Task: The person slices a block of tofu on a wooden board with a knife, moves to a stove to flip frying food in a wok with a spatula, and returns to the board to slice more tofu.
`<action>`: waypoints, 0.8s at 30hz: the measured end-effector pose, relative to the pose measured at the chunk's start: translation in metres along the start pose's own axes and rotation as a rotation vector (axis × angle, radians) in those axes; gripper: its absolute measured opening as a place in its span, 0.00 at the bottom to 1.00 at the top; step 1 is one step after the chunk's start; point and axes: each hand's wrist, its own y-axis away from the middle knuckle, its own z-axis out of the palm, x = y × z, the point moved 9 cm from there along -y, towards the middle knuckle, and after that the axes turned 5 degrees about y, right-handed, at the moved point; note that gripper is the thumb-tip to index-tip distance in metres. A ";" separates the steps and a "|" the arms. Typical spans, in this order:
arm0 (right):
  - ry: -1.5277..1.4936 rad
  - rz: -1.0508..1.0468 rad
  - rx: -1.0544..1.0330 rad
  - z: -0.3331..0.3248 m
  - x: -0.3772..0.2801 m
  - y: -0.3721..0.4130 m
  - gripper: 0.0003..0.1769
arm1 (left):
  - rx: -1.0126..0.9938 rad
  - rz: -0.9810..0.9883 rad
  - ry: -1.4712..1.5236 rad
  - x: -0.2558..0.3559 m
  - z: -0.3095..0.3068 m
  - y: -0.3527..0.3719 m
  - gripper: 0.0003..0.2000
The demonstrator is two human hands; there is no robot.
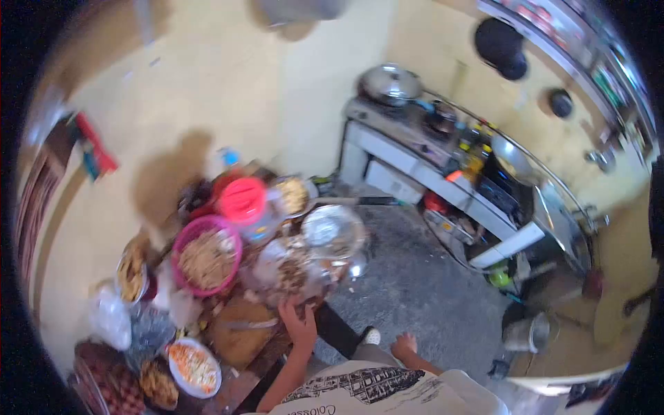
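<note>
My left hand [297,322] reaches over the low table with its fingers apart and nothing visible in them. Just beyond the fingertips lies a heap of brown chopped food [291,274] on what looks like clear plastic. Left of this hand, a knife [252,324] rests on a round wooden chopping board [238,342]. A shiny metal basin [333,232] stands farther off, beside a pink-lidded clear container [243,200] and a pink basket [236,266] of pale shredded food. My right hand [404,344] hangs near my leg above the floor, holding nothing visible, its fingers loosely apart.
An oval white plate [216,386] of orange and white pieces sits at the near left. A clear plastic bag [111,318] lies farther left. Across the grey floor [408,283] runs a tiled counter [415,166] with a lidded wok [391,84]. A bucket [529,335] stands right.
</note>
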 end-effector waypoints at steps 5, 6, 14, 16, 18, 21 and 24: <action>-0.202 0.484 -0.393 0.118 0.215 0.065 0.31 | -0.343 -0.193 0.196 0.038 0.167 0.059 0.17; -0.225 0.557 -0.386 0.130 0.242 0.072 0.30 | -0.392 -0.108 0.166 0.052 0.201 0.063 0.17; -0.553 0.627 -0.464 0.133 0.334 0.059 0.30 | -0.832 0.274 0.080 0.143 0.422 0.108 0.18; -0.605 0.551 -0.376 0.087 0.335 0.040 0.30 | -0.924 0.261 0.041 0.137 0.472 0.117 0.17; -0.583 0.451 -0.264 0.118 0.348 -0.009 0.26 | -1.068 0.288 -0.109 0.112 0.518 0.127 0.17; -0.839 0.508 -0.223 0.164 0.381 -0.067 0.23 | -1.292 0.413 -0.363 0.048 0.568 0.129 0.17; -0.817 0.460 -0.010 0.109 0.427 -0.101 0.17 | -1.584 0.096 -1.107 -0.080 0.594 0.112 0.20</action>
